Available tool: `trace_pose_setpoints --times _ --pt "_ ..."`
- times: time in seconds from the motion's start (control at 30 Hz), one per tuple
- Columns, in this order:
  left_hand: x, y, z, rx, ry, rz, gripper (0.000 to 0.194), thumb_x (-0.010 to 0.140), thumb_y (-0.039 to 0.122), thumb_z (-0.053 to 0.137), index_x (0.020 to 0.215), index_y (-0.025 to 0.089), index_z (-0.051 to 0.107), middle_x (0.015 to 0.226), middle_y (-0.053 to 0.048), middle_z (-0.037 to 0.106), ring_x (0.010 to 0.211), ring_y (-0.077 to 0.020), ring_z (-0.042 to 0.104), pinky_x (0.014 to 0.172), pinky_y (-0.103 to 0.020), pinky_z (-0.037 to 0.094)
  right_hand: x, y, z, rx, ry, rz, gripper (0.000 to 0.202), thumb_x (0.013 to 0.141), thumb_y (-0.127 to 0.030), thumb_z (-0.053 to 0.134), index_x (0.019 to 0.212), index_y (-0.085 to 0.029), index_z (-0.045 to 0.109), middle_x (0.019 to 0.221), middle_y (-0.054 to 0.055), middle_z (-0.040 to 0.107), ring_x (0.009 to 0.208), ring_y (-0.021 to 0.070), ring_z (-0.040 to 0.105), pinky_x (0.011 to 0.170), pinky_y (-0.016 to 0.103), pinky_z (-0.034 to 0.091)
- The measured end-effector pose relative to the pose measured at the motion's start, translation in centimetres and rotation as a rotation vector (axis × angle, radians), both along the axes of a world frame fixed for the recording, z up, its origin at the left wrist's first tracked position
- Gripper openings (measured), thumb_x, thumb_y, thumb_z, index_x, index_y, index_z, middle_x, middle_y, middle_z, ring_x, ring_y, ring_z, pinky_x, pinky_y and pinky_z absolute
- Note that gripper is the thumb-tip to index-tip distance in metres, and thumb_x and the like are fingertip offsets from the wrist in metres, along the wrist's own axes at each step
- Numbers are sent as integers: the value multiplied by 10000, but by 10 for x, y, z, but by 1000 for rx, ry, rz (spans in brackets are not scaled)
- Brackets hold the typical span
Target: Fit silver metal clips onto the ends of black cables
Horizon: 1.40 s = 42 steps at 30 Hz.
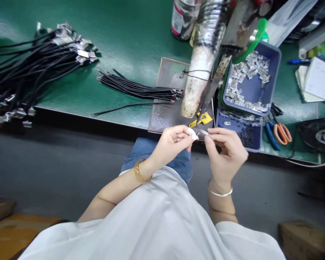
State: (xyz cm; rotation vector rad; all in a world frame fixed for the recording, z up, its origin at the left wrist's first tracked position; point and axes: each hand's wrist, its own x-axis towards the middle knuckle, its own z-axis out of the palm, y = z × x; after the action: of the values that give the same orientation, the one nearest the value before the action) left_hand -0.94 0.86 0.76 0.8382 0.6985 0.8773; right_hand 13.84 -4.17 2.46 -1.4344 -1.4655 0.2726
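My left hand point(174, 141), with white tape on a fingertip, pinches a short cable end whose small red wire tip point(197, 134) shows at the fingers. Close to its right, my right hand point(224, 148) holds a small metal connector point(204, 132) between thumb and forefinger. The two hands nearly meet at the table's front edge, just below a yellow piece point(204, 118). On the dark board point(165, 115) lie the ends of a bundle of black cables point(135, 88). One single cable point(124, 107) rests in front of the bundle.
At the left is a large pile of black cables with metal connectors point(43, 57). A blue bin point(274, 79) holds loose connectors, above a lower tray point(256, 139). A wrapped white duct point(197, 72) hangs over the board. Orange-handled scissors point(283, 133) and a jar point(178, 21) are near.
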Motion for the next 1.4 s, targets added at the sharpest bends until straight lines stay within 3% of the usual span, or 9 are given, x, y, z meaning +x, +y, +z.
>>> trace_pose_setpoints --times 0.1,0.3,0.53,0.67,0.73,0.83,0.97,1.1,1.4 --pt "3 -2 -1 82 57 60 154 780 231 772 766 126 661 606 28 621 535 -58 553 543 -158 461 -1 6 -9 -65 95 74 90 877 -144 704 899 -227 731 976 30 732 886 153 711 724 290 614" --pt "2 -7 -6 294 243 144 96 823 217 720 788 134 687 780 -24 707 685 -97 638 647 -179 525 0 6 -11 -121 182 139 109 892 -147 686 926 -237 738 992 28 730 917 147 711 755 281 618" --pt "-3 -5 -11 610 457 205 67 860 153 680 796 135 690 677 15 642 519 -47 434 483 -175 338 4 7 -11 -131 103 164 136 885 -124 682 928 -240 736 997 22 740 928 147 710 759 278 618" --pt "-5 -7 -10 782 500 228 62 886 137 659 843 143 703 723 0 667 582 -66 492 557 -193 381 3 7 -9 -137 130 169 122 876 -124 690 895 -238 727 991 15 738 917 145 711 752 274 615" --pt "-5 -8 -9 714 463 180 86 919 171 634 865 143 694 758 -14 685 624 -77 544 594 -196 416 1 6 -10 -126 139 165 123 869 -118 693 876 -238 720 993 12 738 913 148 715 759 283 616" --pt "-6 -8 -5 393 267 49 182 940 270 626 819 138 658 642 12 616 563 -76 533 557 -188 433 -3 4 -12 -26 22 119 145 855 -103 700 882 -244 720 1001 13 748 933 164 720 835 331 618" --pt "-8 -2 2 118 112 6 207 834 320 755 784 125 706 595 20 602 508 -61 487 502 -179 410 -3 3 -13 94 -47 39 181 895 -115 661 983 -257 731 1019 22 762 960 188 734 859 379 625" --pt "-8 3 6 76 125 52 141 741 252 821 748 129 752 676 -9 689 587 -76 548 581 -192 457 -2 1 -11 145 -18 18 199 946 -133 585 1048 -260 700 1024 31 767 943 204 751 805 402 643" --pt "-6 4 4 52 75 63 151 744 214 791 713 129 669 592 47 563 524 -42 430 516 -167 350 -8 3 -15 175 -47 44 204 839 -72 721 948 -242 695 965 15 777 886 175 756 789 340 640"
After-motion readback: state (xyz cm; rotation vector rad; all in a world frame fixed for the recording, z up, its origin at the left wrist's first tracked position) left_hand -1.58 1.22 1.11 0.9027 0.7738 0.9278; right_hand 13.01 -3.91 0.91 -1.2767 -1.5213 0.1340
